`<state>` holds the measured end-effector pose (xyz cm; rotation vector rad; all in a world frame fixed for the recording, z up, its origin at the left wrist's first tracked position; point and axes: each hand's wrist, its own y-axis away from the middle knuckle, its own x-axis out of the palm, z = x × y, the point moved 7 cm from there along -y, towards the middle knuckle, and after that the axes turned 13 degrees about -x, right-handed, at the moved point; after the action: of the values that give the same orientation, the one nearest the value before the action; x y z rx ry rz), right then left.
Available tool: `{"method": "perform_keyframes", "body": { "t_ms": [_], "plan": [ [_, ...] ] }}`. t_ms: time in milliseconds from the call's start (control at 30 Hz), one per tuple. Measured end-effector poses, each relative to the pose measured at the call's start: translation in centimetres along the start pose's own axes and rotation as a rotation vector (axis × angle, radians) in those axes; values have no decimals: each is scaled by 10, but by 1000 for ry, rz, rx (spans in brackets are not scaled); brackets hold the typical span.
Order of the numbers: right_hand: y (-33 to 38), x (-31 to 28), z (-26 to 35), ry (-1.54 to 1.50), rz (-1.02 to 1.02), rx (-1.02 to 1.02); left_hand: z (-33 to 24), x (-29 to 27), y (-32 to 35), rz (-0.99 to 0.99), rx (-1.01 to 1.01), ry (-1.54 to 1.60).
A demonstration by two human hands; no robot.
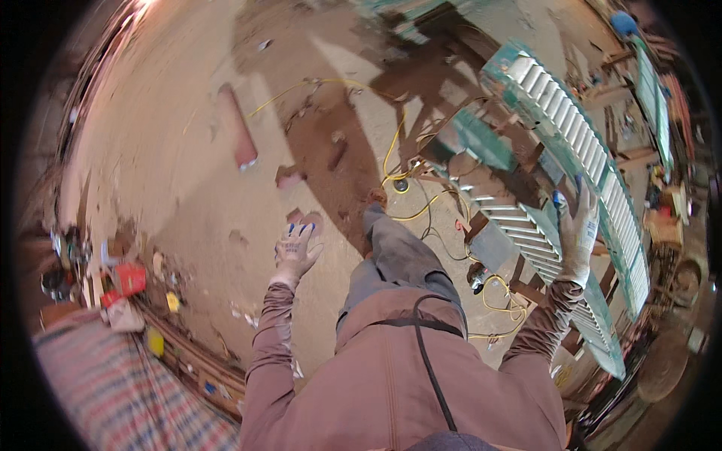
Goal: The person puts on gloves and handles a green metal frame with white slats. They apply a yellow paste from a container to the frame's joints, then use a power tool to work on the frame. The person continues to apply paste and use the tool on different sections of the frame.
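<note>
My left hand [295, 253], in a white work glove with blue on it, hangs over the dusty floor. Its fingers are apart and hold nothing. My right hand [578, 233], gloved the same way, reaches out with its fingers stretched. It is nearest to two green frames with pale slats, between the long curved-looking frame [575, 135] and the lower slatted frame [526, 237]. Whether the right hand touches either frame, I cannot tell. Both frames lean or stand on the right side.
A yellow cable [392, 150] winds across the floor, with more loops beside my legs. A reddish cylinder [238, 128] lies ahead on the left. Red containers [129, 278] and a striped cloth [135, 391] are at the lower left. A wooden box [665, 229] stands far right.
</note>
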<state>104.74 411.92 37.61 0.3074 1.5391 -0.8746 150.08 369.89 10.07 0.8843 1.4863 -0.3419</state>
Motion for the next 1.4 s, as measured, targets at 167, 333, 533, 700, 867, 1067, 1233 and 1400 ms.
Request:
{"method": "perform_keyframes", "body": {
  "t_ms": [167,333,533,700,867,1067,1233,1400],
  "plan": [
    [-59,16,18,-14,-41,146,32,11,-107,55,9,102],
    [-78,1,15,0,-104,427,52,39,-189,221,16,195],
    [-52,-20,17,83,-238,830,-39,-46,-400,345,103,325],
    [-66,-31,72,157,-363,1120,-72,-98,-676,207,-2,699],
    [16,-36,124,374,-334,1406,-214,-150,-901,446,-232,1334],
    [57,-56,190,351,-683,1577,-250,-149,-1045,391,-304,1085],
    [65,-67,289,478,-706,1709,-262,-148,-1025,376,-281,1064],
    [118,-69,375,429,-946,1827,-284,-200,-952,229,114,838]
  ]
}}
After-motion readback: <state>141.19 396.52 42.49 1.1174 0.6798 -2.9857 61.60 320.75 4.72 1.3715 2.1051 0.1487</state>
